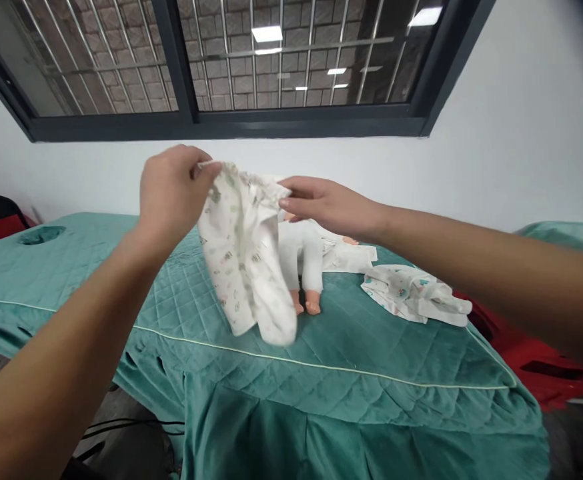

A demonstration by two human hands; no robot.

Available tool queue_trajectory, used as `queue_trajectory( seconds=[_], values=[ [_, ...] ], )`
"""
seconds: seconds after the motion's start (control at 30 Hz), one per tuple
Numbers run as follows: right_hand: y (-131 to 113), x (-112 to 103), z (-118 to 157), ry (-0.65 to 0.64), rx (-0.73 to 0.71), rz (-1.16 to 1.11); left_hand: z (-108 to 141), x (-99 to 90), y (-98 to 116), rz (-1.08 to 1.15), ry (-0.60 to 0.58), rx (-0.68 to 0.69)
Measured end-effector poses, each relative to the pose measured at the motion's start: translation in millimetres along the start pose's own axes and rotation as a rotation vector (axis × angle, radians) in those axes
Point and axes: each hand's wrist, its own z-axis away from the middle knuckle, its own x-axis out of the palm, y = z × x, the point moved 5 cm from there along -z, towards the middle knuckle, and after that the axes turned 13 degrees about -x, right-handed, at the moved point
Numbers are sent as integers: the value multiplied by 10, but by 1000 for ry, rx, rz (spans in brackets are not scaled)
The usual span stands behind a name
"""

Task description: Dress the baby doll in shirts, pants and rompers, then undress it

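Held up by its gathered waistband is a small pair of white printed baby pants [244,260], both legs hanging down over the bed. My left hand [174,190] pinches the waistband's left corner. At the right corner, my right hand [321,203] grips the band between thumb and fingers. Behind the pants lies a baby doll [312,257] with white legs and bare pinkish feet; the pants and my right hand hide much of its upper part. White clothing [349,257] shows beside the doll.
A green quilted bed cover [336,340] spreads beneath everything. Another printed baby garment [414,293] lies crumpled to the right. Red chairs [526,360] stand at both ends. A barred window [291,67] is set in the white wall behind; black cables [136,423] run below the bed.
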Motion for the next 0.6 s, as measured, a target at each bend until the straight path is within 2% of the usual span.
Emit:
queue_trajectory(
  seconds=[0.07, 0.1, 0.17, 0.3, 0.37, 0.47, 0.53, 0.6],
  values=[
    [5, 53, -88, 28, -62, 33, -20, -45, -37, 77, 10, -4],
    [33, 91, -100, 16, -66, 67, -18, -27, -67, 115, -41, -16],
    [139, 221, -59, -86, -32, 126, 32, 109, -160, 176, -232, -65],
    [524, 574, 199, -420, 117, 183, 374, 650, -470, 247, -643, -196],
    [793, 656, 313, -463, 168, 248, 631, 968, -617, 319, -796, -268],
    [1271, 616, 389, -354, 140, 353, 1037, 1414, -720, 592, -974, -478],
    [1621, 487, 401, -210, 98, 462, 1269, 1673, -706, 797, -1018, -680],
    [1989, 325, 405, -83, 121, 577, 1454, 1922, -628, 949, -1045, -850]
  ],
)
